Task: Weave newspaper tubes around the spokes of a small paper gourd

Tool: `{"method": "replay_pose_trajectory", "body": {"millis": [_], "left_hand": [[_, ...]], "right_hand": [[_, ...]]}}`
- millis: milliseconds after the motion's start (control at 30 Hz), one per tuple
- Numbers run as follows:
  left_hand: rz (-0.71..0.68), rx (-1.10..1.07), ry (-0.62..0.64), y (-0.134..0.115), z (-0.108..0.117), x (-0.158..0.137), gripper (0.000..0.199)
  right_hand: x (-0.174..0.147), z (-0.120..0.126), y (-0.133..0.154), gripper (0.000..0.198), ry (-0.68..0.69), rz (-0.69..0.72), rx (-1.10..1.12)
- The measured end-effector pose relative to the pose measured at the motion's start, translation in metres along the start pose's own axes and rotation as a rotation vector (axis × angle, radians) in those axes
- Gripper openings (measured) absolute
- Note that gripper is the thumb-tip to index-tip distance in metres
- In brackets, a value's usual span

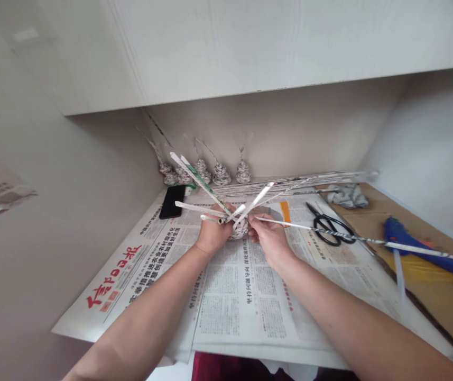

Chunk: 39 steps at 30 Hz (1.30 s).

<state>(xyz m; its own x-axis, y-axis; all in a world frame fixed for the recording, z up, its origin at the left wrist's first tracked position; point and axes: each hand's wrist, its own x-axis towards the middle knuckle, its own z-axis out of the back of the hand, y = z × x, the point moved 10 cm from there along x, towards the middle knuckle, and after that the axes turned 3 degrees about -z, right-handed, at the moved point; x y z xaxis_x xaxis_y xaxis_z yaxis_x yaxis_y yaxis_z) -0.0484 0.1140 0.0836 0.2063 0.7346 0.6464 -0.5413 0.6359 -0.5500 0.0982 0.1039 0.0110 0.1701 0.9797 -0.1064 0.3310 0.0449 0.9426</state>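
Note:
Between my hands is a small woven piece of rolled newspaper (240, 229), with several paper tubes (202, 182) sticking up and out of it. My left hand (215, 230) is closed around its left side. On the right side, my right hand (269, 235) pinches a long rolled paper tube (303, 226), which runs out to the right across the scissors and past the glue gun. The fingertips of my left hand are partly hidden behind the tubes.
Newspaper sheets (226, 312) cover the table. Behind stand several woven paper gourds (221, 174) and a bundle of paper tubes (266, 186). A black phone (172, 201) lies left; scissors (329, 228), a crumpled cloth (347, 196) and a blue glue gun (420, 246) lie right. A cabinet (266, 47) overhangs.

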Motion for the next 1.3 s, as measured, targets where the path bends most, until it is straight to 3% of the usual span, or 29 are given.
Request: {"method": "replay_pose_trajectory", "body": {"millis": [300, 600, 833, 1067, 1300], "left_hand": [[0.145, -0.040, -0.043, 0.014, 0.001, -0.004, 0.021], [0.183, -0.038, -0.027, 0.012, 0.004, -0.003, 0.019], [0.181, -0.019, -0.021, 0.011, 0.004, -0.003, 0.020], [0.190, -0.048, -0.006, 0.010, 0.000, -0.003, 0.018], [0.207, 0.000, -0.001, 0.012, 0.000, -0.004, 0.016]], "right_hand": [[0.000, -0.001, -0.008, 0.039, 0.016, -0.034, -0.049], [-0.010, -0.010, -0.021, 0.038, 0.092, -0.133, -0.089], [-0.002, -0.002, -0.015, 0.038, 0.028, -0.085, 0.016], [0.001, 0.000, -0.017, 0.041, 0.025, -0.130, 0.052], [-0.003, -0.003, -0.001, 0.032, 0.047, 0.033, -0.131]]}}
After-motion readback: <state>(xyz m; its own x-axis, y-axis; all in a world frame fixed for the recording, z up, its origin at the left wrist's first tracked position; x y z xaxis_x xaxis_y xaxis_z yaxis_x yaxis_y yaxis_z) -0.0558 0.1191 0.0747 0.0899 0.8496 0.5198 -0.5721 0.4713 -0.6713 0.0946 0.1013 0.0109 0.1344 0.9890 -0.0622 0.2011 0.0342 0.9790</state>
